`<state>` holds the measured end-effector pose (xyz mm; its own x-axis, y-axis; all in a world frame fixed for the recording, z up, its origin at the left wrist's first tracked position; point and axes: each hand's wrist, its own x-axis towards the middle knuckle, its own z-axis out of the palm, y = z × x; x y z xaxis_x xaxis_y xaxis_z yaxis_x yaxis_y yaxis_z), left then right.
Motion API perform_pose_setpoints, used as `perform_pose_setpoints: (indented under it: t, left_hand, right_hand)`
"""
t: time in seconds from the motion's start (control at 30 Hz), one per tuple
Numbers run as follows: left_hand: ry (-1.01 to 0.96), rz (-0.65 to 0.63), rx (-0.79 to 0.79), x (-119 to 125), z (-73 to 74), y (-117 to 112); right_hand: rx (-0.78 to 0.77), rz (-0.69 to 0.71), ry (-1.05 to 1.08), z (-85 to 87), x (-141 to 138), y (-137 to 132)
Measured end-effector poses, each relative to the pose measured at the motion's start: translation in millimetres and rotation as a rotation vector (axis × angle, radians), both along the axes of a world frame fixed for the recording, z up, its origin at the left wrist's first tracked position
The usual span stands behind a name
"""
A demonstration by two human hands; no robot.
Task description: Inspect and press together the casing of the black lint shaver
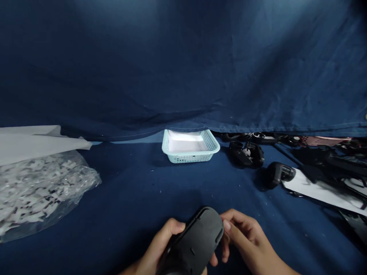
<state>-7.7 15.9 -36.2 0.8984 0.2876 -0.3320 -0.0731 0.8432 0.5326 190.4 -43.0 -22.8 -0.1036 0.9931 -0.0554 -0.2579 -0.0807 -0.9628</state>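
Note:
A black plastic housing (197,240) with a rounded end and small slots lies in my left hand (160,244). The left thumb presses along its side, and other fingertips show beneath it. The housing's lower end runs out at the bottom of the view. My right hand (246,240) is at the housing's rounded end, thumb and index finger pinched together against its right edge. Whatever sits between those two fingertips is too small or hidden to make out.
A light blue basket (190,157) with white paper (186,141) stands ahead. At left lies a clear bag of white scraps (43,191) under a white sheet (34,143). Black plastic parts (246,152) and a white board (321,191) lie at right. Dark blue cloth (183,68) hangs behind.

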Motion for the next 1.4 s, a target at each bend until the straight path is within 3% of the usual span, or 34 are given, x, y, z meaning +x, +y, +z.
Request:
perform_pose_setpoints:
  t: [0.9, 1.4]
  left_hand:
    - [-0.012, -0.029, -0.050, -2.1, 6.5, 2.2]
    - [-0.006, -0.039, -0.053, -1.9, -2.2, 4.1]
  right_hand:
    - [0.013, -0.014, -0.091, 1.9, 3.4, -0.1]
    - [0.002, -0.029, -0.080, 1.4, 5.1, 1.0]
